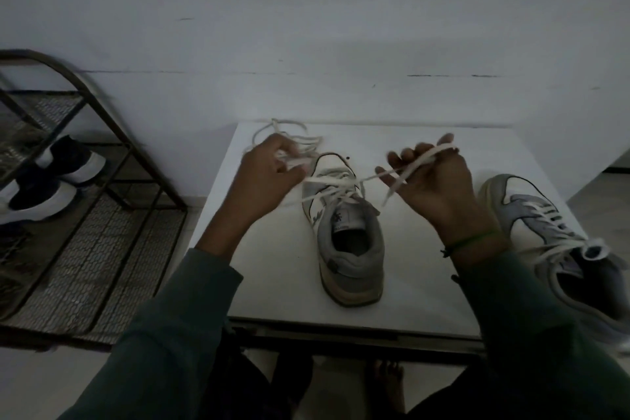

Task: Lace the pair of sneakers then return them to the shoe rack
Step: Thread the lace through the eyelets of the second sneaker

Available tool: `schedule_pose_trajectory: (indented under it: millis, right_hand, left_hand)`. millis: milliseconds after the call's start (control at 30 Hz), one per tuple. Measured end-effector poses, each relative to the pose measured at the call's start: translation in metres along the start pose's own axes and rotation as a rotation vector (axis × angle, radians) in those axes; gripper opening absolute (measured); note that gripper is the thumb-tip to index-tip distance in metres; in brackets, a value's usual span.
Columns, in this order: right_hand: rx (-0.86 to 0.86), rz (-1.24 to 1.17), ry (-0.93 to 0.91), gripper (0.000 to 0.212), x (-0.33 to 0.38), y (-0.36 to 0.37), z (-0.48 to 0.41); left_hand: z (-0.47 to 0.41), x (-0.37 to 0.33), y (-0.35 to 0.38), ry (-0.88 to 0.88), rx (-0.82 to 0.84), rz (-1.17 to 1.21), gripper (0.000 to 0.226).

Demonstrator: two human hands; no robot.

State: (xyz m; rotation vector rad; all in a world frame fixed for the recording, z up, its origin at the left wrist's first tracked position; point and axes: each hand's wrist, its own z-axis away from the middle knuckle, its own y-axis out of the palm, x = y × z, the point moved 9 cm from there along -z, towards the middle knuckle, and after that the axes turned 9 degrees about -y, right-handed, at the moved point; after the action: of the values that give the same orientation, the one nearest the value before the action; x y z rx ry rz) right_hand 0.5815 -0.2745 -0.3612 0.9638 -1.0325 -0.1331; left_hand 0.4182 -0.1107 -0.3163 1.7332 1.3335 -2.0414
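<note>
Above sneaker [347, 242], taut white lace [430, 155]

Second sneaker [559, 242] cut off right, shoe rack [102, 119] cut off left, left hand [267, 176] fingers [289, 149], lace [320, 178] blurred.

I see a white counter [272, 266] set against a pale, scuffed wall [306, 27], a pair of dark shoes with thick white soles [37, 193] off left, light floor [600, 194] past the counter's right edge
</note>
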Motion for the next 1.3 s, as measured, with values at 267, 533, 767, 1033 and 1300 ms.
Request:
schedule_pose_trajectory:
  millis: [267, 533, 767, 1033, 1300]
  right_hand:
    - [-0.428, 0.661, 0.017, 0.029, 0.021, -0.07, -0.007]
    - [-0.208, 0.928, -0.257, 0.038, 0.042, -0.029, -0.003]
    - [-0.255, 1.573, -0.471, 0.031, 0.044, -0.01, 0.013]
    - [0.062, 1.638, -0.046, 0.063, -0.028, -0.004, 0.011]
    - [0.057, 1.142, -0.092, 0.016, -0.036, 0.01, 0.014]
  left_hand:
    - [0.0, 0.049, -0.025, -0.126, -0.164, -0.695, 0.026]
    - [0.022, 0.021, 0.023, -0.141, -0.282, -0.804, 0.068]
    - [0.009, 0.075, 0.052, -0.461, 0.005, -0.432, 0.096]
    - [0.008, 0.076, 0.061, -0.507, 0.094, -0.144, 0.066]
    - [0.019, 0.07, 0.07, -0.655, 0.182, 0.196, 0.025]
